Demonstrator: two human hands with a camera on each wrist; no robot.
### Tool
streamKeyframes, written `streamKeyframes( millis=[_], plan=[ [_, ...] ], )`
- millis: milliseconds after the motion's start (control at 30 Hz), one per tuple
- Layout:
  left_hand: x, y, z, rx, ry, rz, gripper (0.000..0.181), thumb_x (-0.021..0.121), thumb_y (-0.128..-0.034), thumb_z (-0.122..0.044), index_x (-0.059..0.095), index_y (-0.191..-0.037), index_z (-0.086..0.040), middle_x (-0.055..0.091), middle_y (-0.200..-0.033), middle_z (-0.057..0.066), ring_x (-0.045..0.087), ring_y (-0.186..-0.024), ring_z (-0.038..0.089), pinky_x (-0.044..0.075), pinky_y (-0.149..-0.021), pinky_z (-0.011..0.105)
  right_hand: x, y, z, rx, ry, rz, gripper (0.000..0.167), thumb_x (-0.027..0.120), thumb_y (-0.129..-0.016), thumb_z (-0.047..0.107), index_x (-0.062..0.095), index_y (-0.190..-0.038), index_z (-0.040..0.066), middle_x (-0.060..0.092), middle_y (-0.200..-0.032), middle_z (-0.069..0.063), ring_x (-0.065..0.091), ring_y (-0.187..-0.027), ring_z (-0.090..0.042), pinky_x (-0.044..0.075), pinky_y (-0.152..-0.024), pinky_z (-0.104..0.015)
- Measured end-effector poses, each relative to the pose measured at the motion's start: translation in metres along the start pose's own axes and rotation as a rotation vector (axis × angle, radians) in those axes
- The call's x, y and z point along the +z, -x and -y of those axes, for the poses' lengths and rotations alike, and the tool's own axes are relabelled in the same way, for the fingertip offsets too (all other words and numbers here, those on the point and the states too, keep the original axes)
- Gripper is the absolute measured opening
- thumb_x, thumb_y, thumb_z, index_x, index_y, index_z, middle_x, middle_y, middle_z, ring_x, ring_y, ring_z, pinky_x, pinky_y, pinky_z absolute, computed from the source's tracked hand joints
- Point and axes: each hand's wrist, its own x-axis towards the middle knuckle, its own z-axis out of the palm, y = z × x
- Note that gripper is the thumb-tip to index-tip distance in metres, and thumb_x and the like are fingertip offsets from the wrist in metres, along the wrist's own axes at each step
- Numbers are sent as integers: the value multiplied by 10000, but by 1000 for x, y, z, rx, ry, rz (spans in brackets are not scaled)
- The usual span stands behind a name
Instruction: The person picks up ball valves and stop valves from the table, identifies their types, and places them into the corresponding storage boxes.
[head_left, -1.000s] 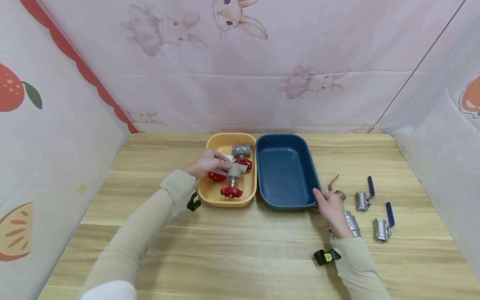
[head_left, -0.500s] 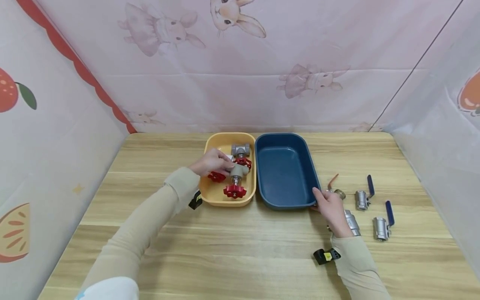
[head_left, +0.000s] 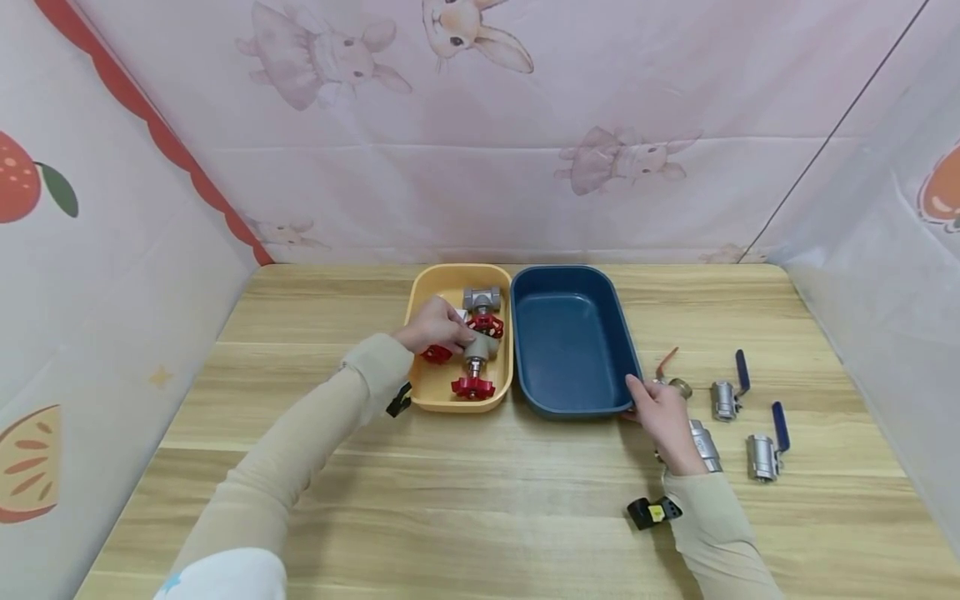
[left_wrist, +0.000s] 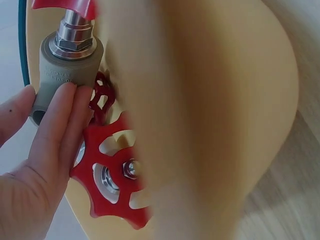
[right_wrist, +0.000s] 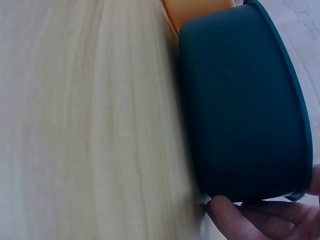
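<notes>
Your left hand (head_left: 438,326) pinches a gray valve (head_left: 477,346) inside the yellow bin (head_left: 435,393), though whether it touches bottom is unclear; your right hand (head_left: 665,422) pinches the near-right corner of the blue bin (head_left: 573,350).

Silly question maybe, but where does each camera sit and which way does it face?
Head: on the person's head, facing forward and down at the table, yellow tray and blue tray; left hand, right hand and sleeves show.
Left wrist: on that wrist, facing the grey valve, a red handwheel and yellow tray; part of the left hand shows.
Right wrist: on that wrist, facing the blue tray's outer wall; part of the right hand shows.
Shared: head and left wrist both show the grey valve.
</notes>
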Motion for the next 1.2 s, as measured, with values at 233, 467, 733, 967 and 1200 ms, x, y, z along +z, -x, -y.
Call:
streamKeyframes(
  millis=[233,467,733,967,1200],
  plan=[
    [5,2,-1,37,-42,-2,122,675,-798,-33,660,-742,75,657,-750,142,652,-607,230,556,-698,424,-1,1,2,-5,23,-11,439,414,-973,290,525,-687,-24,585,-824,-213,611,-910,-287,559,-720,-313],
    [6,1,-2,21,-74,1,128,682,-792,-40,643,-711,51,657,-758,139,648,-593,229,556,-697,421,0,1,3,-7,34,-12,460,407,-974,296,582,-783,-84,599,-949,-265,614,-922,-301,557,-725,-318],
    [5,3,-4,33,-150,3,125,698,-784,-57,615,-753,31,651,-737,125,648,-578,195,572,-638,357,0,1,2,-9,30,-13,457,411,-973,299,551,-703,-43,591,-872,-253,611,-920,-315,557,-724,-326],
    [5,4,-5,77,-235,-1,146,701,-783,-68,632,-704,34,659,-659,128,654,-590,237,569,-614,385,1,1,0,-10,22,-12,459,409,-973,292,576,-740,-66,597,-922,-278,607,-925,-306,555,-731,-330],
    [4,5,-6,90,-353,-17,218,653,-736,17,551,-548,-19,632,-602,160,644,-610,328,553,-515,374,-1,3,1,-9,63,-7,520,391,-971,347,623,-899,-113,617,-960,-274,606,-901,-235,551,-685,-271]
  ],
)
